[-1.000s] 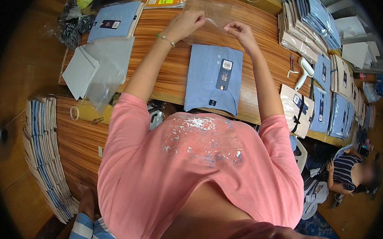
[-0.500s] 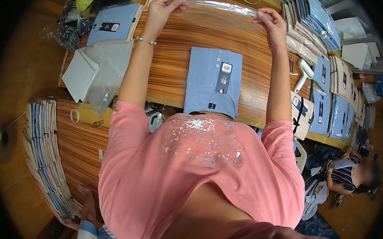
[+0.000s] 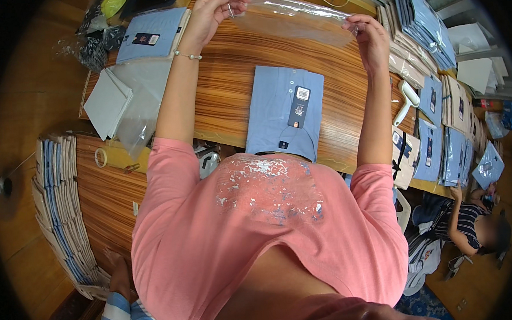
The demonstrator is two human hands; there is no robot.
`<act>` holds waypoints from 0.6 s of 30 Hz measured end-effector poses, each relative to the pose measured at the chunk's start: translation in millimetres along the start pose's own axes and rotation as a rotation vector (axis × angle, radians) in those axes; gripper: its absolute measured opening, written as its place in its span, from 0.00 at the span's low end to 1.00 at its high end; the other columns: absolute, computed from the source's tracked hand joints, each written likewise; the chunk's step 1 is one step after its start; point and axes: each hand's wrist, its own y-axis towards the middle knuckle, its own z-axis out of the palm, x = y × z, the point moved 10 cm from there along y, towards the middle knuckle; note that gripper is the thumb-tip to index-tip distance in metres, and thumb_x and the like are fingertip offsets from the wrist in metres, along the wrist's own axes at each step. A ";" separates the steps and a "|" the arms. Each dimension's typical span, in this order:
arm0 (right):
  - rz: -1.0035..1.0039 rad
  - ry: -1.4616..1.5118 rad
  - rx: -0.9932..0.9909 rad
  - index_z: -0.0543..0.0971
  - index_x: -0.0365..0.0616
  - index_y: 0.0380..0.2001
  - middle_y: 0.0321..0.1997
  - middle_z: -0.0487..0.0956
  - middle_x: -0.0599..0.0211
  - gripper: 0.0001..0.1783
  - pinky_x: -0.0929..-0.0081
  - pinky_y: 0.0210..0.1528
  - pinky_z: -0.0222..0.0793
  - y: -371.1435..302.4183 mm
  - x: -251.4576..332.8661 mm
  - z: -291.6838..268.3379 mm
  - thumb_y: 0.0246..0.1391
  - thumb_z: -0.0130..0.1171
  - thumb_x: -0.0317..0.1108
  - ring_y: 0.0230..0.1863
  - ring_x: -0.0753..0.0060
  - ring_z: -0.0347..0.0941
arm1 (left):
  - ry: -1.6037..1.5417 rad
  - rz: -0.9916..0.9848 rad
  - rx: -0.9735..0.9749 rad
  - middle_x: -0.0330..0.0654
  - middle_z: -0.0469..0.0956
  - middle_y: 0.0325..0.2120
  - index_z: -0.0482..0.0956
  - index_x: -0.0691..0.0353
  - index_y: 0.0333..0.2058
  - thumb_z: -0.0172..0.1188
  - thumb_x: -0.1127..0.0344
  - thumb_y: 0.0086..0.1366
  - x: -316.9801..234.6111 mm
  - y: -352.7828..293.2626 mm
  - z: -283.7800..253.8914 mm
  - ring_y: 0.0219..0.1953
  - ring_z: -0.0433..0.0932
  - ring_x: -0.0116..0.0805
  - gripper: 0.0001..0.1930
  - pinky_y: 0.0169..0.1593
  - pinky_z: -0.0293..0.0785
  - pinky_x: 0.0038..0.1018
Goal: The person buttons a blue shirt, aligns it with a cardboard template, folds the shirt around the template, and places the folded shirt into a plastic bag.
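Observation:
My left hand (image 3: 216, 8) and my right hand (image 3: 367, 31) hold a clear plastic bag (image 3: 295, 19) stretched between them, raised above the far side of the wooden table (image 3: 229, 86). Each hand pinches one end of the bag's upper edge. Below the bag, a folded light-blue shirt (image 3: 285, 113) with a dark hang tag lies flat on the table, close to my chest.
Another folded blue shirt (image 3: 151, 41) and grey sheets with clear bags (image 3: 122, 100) lie at the left. Stacks of packed shirts (image 3: 59, 211) stand lower left and along the right edge (image 3: 434, 29). A white tool (image 3: 404, 101) lies at the right. A seated person (image 3: 474, 229) is lower right.
Both hands lifted the clear bag from near the shirt up and away, spreading apart so the bag is now stretched wide.

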 end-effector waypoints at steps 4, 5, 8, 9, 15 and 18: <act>-0.021 -0.156 -0.028 0.78 0.34 0.36 0.35 0.79 0.60 0.09 0.81 0.42 0.69 -3.6 3.6 5.4 0.51 0.56 0.26 0.36 0.76 0.75 | 0.326 0.008 -0.039 0.43 0.79 0.31 0.76 0.66 0.36 0.58 0.67 0.59 -4.6 -4.3 2.8 0.31 0.77 0.26 0.09 0.33 0.69 0.17; -0.016 -0.250 -0.074 0.78 0.35 0.37 0.35 0.79 0.61 0.10 0.81 0.42 0.69 -4.7 1.6 3.3 0.50 0.58 0.26 0.36 0.78 0.75 | 0.344 0.015 -0.036 0.43 0.79 0.30 0.76 0.66 0.36 0.58 0.67 0.58 -6.6 -5.4 5.0 0.31 0.77 0.26 0.10 0.33 0.69 0.17; -0.072 -0.439 -0.098 0.78 0.34 0.37 0.33 0.79 0.64 0.12 0.85 0.39 0.69 -6.6 6.8 8.3 0.48 0.61 0.25 0.35 0.81 0.74 | 0.371 0.046 -0.050 0.42 0.79 0.29 0.76 0.67 0.37 0.60 0.68 0.57 -13.8 -8.0 9.2 0.31 0.77 0.26 0.10 0.33 0.70 0.18; -0.085 -0.433 -0.114 0.78 0.35 0.37 0.33 0.80 0.65 0.12 0.86 0.39 0.69 -6.4 8.2 8.7 0.47 0.61 0.24 0.34 0.82 0.74 | 0.360 0.064 -0.067 0.41 0.79 0.28 0.77 0.67 0.36 0.60 0.68 0.57 -15.3 -7.8 9.7 0.31 0.77 0.26 0.10 0.34 0.71 0.19; -0.159 -0.746 -0.221 0.80 0.40 0.36 0.31 0.79 0.70 0.11 0.86 0.35 0.68 -5.4 5.2 -4.1 0.46 0.63 0.28 0.30 0.86 0.72 | 0.743 0.189 -0.120 0.41 0.79 0.25 0.78 0.68 0.32 0.61 0.69 0.56 -25.8 -10.6 13.4 0.28 0.77 0.27 0.08 0.33 0.71 0.23; -0.232 -0.959 -0.252 0.80 0.44 0.34 0.26 0.77 0.69 0.09 0.83 0.29 0.67 3.2 -6.4 2.2 0.47 0.62 0.33 0.26 0.85 0.70 | 1.217 0.454 -0.227 0.42 0.77 0.20 0.78 0.65 0.30 0.60 0.69 0.56 -55.3 -24.4 26.2 0.25 0.75 0.26 0.06 0.30 0.70 0.25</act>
